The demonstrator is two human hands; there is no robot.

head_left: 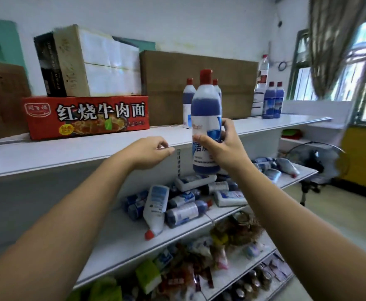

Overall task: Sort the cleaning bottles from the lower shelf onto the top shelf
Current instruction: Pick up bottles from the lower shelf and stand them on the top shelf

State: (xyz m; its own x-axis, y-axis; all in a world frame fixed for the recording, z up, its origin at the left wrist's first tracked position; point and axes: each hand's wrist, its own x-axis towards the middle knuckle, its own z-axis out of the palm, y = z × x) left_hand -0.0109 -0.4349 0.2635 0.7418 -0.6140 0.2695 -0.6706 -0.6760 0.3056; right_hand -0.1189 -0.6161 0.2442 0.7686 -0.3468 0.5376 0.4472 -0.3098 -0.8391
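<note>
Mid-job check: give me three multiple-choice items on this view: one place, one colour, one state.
1. Where does the red carton sit? A) top shelf B) lower shelf C) floor
2. What colour is the cap of the held bottle? A) green B) red C) white
3. How are the lower-shelf bottles? A) upright B) lying on their sides C) boxed
1 A: it rests on the top shelf's left part. 2 B: the cap above the right hand is red. 3 B: they lie piled.
</note>
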